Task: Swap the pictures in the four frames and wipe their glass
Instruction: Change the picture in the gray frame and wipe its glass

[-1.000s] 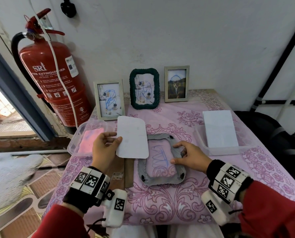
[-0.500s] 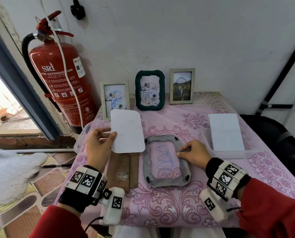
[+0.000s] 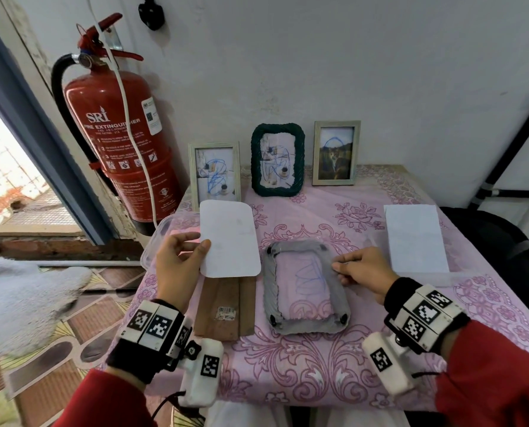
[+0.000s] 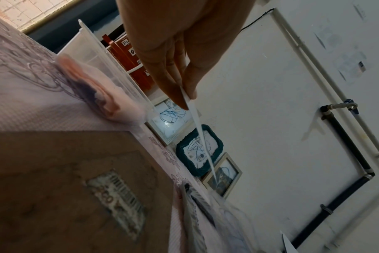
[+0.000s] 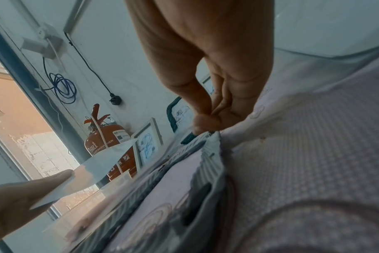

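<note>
Two hands busy: left hand (image 3: 177, 266) pinching white card (image 3: 229, 238); right hand (image 3: 365, 269) on grey frame (image 3: 306, 288)

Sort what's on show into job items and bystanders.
Job: white rounded card pinched by left hand; grey face-down frame under right hand; brown wooden backing board; three standing frames.

Bystanders: red fire extinguisher; black wall plug.
</note>
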Tool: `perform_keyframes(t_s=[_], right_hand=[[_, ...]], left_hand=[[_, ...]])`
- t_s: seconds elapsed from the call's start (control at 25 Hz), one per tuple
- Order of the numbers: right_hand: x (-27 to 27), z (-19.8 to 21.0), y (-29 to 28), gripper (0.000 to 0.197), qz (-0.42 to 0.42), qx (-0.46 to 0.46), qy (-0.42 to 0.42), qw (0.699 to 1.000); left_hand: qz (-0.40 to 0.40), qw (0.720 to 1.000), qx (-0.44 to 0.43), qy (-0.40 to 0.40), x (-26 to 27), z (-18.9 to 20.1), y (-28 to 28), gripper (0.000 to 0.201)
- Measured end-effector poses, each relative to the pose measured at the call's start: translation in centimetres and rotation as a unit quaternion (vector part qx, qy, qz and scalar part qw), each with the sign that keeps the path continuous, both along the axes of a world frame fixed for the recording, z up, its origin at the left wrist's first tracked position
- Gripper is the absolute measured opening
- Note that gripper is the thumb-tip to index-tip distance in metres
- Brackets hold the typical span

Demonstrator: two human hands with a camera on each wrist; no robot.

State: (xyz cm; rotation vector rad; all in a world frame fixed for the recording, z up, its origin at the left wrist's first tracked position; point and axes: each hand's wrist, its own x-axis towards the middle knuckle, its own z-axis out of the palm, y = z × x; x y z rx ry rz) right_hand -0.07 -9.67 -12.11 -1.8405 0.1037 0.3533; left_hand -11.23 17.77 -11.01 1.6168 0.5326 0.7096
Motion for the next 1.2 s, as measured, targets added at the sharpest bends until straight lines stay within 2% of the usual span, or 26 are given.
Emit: perform_keyframes(t_s=[0.16, 0.28, 0.36, 0.48, 0.72, 0.88, 1.2], right_hand=[[-0.4, 0.1, 0.7, 0.019, 0.008, 0.007, 0.018, 1.0], [-0.6, 0.1, 1.2, 0.023, 0.009, -0.003, 0.02, 1.0], [-0.6, 0.2, 1.4, 0.021, 0.013, -0.024, 0.01, 1.0], [-0.8, 0.2, 1.6, 0.004, 0.024, -0.056, -0.011, 0.998], [-1.1, -0.1, 1.9, 0.011, 0.04, -0.143, -0.093, 0.985], [-0.9, -0.5, 1.7, 0.015, 0.049, -0.17, -0.118, 0.977], [-0.9, -0.8, 1.4, 0.011, 0.048, -0.161, -0.119, 0.979]], left_hand=[[-0.003, 1.0, -0.01, 0.008, 0.0, -0.2, -0.2, 0.02], [-0.002, 1.0, -0.012, 0.011, 0.0, -0.3, -0.4, 0.02], [-0.002, 1.0, -0.012, 0.013, 0.0, -0.3, -0.3, 0.02], [-0.004, 1.0, -0.012, 0.014, 0.0, -0.3, -0.3, 0.02], [-0.005, 1.0, -0.011, 0.016, -0.1, -0.7, -0.4, 0.023], [-0.005, 1.0, -0.007, 0.015, -0.2, -0.7, -0.3, 0.025], [-0.023, 0.999, -0.024, 0.009, 0.1, -1.0, -1.1, 0.025]])
